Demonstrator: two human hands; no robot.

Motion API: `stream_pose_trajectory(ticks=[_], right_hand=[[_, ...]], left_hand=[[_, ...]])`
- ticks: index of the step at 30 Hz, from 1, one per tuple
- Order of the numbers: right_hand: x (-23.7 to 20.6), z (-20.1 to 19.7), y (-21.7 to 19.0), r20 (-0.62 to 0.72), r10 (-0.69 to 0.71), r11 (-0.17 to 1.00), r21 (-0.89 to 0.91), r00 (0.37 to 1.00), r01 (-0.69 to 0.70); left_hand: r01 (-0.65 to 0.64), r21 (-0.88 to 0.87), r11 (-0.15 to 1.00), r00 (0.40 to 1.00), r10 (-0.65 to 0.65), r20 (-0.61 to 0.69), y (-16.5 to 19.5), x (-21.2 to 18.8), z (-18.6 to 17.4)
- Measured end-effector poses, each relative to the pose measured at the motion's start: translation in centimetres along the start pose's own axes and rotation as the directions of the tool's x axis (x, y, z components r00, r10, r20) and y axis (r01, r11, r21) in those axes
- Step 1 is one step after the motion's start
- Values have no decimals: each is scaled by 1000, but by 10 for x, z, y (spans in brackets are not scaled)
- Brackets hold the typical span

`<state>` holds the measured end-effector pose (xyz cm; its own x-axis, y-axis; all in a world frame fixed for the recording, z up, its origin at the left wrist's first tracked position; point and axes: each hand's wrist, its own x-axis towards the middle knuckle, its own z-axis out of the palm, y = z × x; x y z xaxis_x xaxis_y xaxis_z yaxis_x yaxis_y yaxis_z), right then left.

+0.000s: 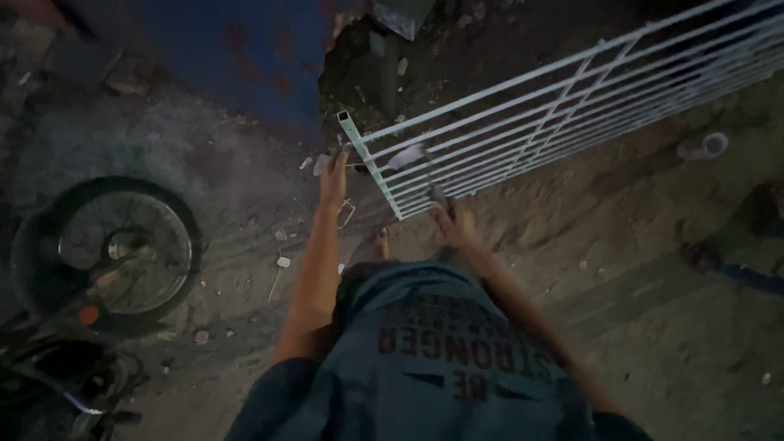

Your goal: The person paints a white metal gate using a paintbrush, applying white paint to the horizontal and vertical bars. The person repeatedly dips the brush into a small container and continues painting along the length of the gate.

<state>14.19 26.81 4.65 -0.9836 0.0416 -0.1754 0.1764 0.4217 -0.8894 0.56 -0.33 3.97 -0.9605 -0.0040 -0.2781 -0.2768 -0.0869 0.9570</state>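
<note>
A white metal grille frame [523, 114] made of square tube and thin bars lies tilted over the dirt ground, running from the middle to the upper right. My left hand [333, 175] reaches to its near end post, touching or gripping the tube near the open top corner. My right hand [453, 220] is lower, at the frame's bottom edge, apparently holding a small dark tool against the bars. The light is dim, so the fingers are hard to make out. My grey printed shirt fills the lower middle.
A motorcycle wheel [122, 245] and part of its frame stand at the left. A blue wall [229, 49] rises behind. A small pale cup-like object [709, 145] lies on the ground at right, and a dark shape [759, 212] sits at the far right. Debris is scattered about.
</note>
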Motion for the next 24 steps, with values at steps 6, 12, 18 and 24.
stream_pose_trajectory(ticks=[6, 12, 18, 24], right_hand=[[-4, 56, -23, -58, -46, 987, -158, 997, 37], [0, 65, -44, -219, 53, 989, -124, 974, -81], [22, 35, -38, -517, -38, 991, -127, 855, -33], [17, 75, -43, -319, 159, 917, 398, 934, -21]], left_hand=[[-220, 602, 767, 972, 224, 69, 8, 2, -5], [-97, 767, 635, 995, 76, 63, 20, 3, -10], [-401, 630, 665, 916, 313, 252, 26, 6, -10], [-340, 612, 714, 939, 226, 258, 24, 8, -12]])
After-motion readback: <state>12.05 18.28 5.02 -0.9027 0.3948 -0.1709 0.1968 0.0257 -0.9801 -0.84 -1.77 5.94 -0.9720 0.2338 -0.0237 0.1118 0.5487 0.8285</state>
